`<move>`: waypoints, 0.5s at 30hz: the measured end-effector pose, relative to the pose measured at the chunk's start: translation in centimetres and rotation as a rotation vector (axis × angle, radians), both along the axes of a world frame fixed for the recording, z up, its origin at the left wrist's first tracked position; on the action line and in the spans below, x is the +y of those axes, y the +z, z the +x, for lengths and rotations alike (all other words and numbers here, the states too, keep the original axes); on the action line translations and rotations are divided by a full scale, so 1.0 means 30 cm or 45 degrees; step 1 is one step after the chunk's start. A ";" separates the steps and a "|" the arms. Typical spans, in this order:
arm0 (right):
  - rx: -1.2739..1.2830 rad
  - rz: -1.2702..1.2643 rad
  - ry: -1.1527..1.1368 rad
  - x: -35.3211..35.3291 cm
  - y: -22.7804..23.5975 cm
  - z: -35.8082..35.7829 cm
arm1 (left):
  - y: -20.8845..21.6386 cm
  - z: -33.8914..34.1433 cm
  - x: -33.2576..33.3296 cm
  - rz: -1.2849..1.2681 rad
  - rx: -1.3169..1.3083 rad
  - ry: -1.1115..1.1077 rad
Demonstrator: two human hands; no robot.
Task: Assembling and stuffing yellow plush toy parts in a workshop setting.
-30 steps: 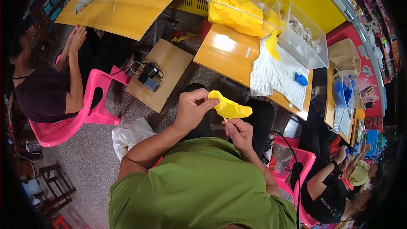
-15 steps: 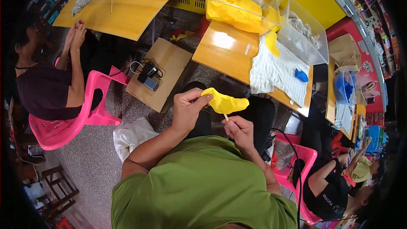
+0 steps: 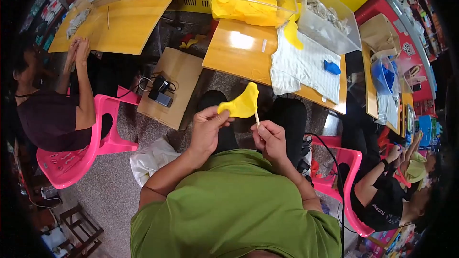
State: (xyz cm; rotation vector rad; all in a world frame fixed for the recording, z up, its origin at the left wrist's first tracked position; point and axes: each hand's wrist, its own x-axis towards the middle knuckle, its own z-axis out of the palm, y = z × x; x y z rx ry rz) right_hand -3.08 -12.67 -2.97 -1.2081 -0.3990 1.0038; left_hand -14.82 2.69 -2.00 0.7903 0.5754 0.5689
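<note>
Above my lap I hold a small curved yellow fabric piece. My left hand pinches its left tip between thumb and fingers. In my right hand is a thin pale wooden stick, gripped near its lower end. The stick's upper end meets the right part of the fabric piece; whether it goes inside is hidden. The far end of the fabric points upward.
Ahead is a wooden table with a clear bin of yellow pieces, another clear bin, a white cloth and a blue piece. A cardboard box stands left. Other people sit at both sides.
The yellow fabric piece has turned, so its free end, earlier pointing right, now points up. My left hand has moved slightly down, its grip now at the left tip. The head view has shifted a little.
</note>
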 end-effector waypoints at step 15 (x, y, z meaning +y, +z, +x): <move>-0.028 -0.028 0.252 -0.001 0.051 0.002 | 0.116 0.060 0.150 1.136 -0.199 -0.207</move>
